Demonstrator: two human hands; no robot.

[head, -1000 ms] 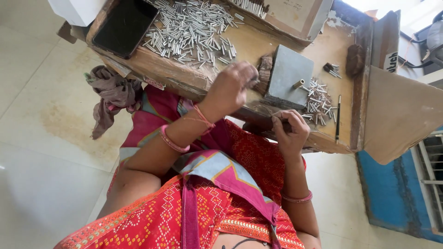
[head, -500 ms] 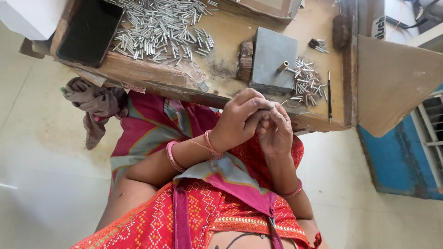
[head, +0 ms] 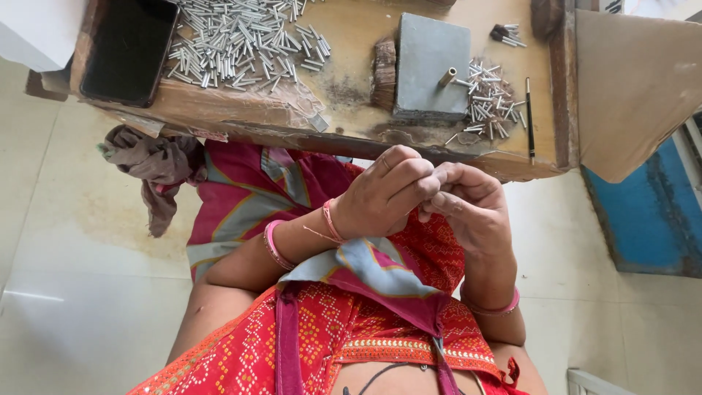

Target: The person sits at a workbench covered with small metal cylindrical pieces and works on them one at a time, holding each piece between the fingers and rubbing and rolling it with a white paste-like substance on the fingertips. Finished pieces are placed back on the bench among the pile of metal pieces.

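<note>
While a second ago left hand (head: 384,194) reached far onto counter (head: 351,44), both hands now meet near lap, right hand (head: 472,208) touching it; fingers curled shut, contents hidden. Metal pins (head: 241,40) heaped far left.

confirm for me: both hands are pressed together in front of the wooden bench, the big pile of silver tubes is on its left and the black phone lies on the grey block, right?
Not quite. In the head view the black phone lies on the wooden bench at its far left, beside the big pile of silver tubes, not on the grey block. The rest holds: the left hand and right hand meet in front of the bench.
</note>
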